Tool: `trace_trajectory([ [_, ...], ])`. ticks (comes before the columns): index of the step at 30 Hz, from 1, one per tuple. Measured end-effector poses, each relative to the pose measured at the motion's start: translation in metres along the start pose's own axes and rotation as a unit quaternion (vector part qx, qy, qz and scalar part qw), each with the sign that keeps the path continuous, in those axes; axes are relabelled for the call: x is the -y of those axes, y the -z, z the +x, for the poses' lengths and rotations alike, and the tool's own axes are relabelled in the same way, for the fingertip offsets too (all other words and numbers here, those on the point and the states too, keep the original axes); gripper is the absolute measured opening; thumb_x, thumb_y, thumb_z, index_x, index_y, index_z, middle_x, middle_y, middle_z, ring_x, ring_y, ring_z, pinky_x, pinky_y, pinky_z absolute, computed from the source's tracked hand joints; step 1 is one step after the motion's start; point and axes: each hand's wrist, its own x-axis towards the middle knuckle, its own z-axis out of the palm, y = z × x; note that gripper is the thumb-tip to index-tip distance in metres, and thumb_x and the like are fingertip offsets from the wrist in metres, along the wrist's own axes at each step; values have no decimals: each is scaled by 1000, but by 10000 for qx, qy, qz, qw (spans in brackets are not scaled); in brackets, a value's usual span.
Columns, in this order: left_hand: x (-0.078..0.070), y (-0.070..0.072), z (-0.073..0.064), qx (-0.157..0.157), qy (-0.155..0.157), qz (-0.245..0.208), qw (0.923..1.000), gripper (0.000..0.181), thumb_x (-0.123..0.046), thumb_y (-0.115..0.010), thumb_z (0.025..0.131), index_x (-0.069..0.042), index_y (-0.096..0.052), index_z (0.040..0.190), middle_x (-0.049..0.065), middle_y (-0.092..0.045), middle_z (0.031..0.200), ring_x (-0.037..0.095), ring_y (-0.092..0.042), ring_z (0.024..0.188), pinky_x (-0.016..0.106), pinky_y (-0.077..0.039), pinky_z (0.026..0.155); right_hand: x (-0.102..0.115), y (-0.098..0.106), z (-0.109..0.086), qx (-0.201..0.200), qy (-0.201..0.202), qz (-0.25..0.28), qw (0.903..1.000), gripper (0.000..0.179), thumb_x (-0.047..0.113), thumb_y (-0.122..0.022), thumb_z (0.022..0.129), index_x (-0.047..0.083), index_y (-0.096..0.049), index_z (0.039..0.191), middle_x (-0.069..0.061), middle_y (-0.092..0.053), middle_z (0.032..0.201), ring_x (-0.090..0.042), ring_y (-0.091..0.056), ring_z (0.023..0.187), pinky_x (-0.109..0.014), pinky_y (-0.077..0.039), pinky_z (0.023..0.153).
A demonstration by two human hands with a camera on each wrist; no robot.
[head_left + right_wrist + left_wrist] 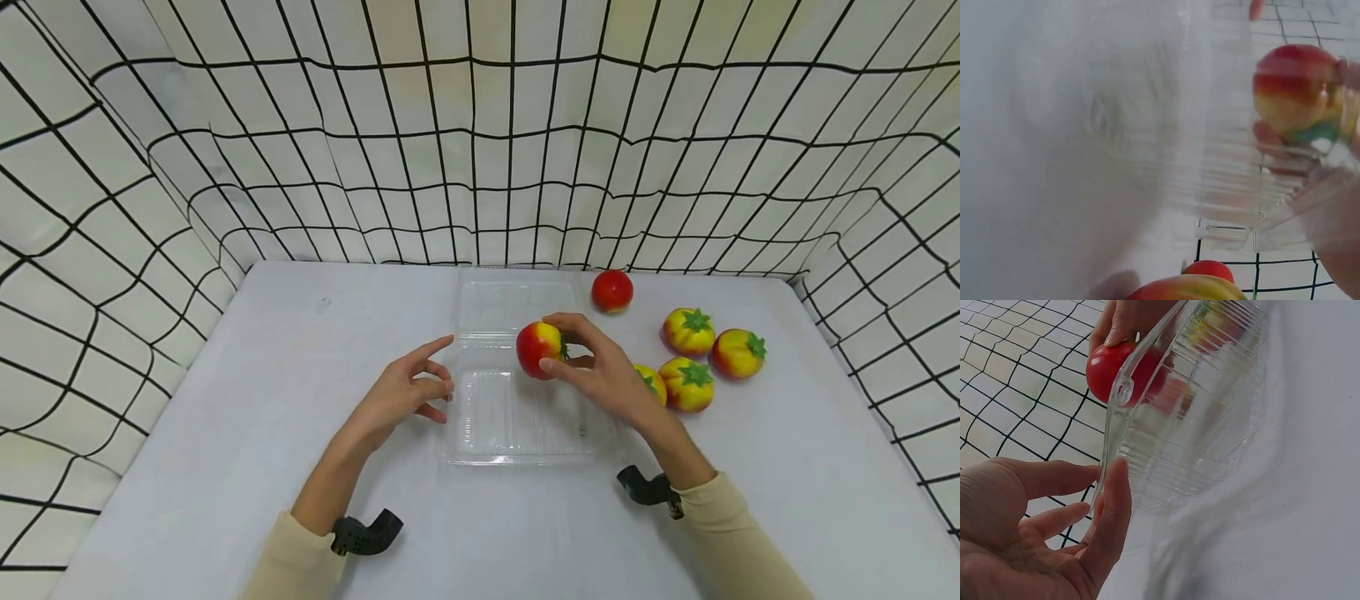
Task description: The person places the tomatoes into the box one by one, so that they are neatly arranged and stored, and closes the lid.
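My right hand grips a red-and-yellow toy fruit with a green leafy top, thumb and fingers on its leafy end. It is held over an open clear plastic clamshell box, which overlaps the fruit in the left wrist view. With fingers spread and loosely bent, my left hand is at the box's left edge, fingertips right at the rim. In the right wrist view, the held fruit appears past the clear plastic.
A red fruit lies behind and to the right of the box. Several yellow-and-red fruits with green tops sit in a group to the right. Black netting surrounds the white table at the back and sides.
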Motion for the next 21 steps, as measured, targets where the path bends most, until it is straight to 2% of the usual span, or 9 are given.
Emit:
trace_trajectory([
  [12,2,-3,-1,-54,20,-136,9999,72,-4,-64,95,-22,-40,161,14,-58,111,30,-70,93,38,-66,71,4,-13,0,109,-21,137,9998,61,18,-80,92,21,-50,145,-5,-51,151,-32,-51,142,-50,-57,107],
  [21,4,-3,-1,-64,9,-234,9997,72,-3,-65,95,-21,-41,160,13,-57,108,26,-68,90,35,-66,70,3,-22,1,91,179,-70,9998,59,21,-79,93,21,-52,145,-4,-55,149,-29,-54,138,-48,-58,105],
])
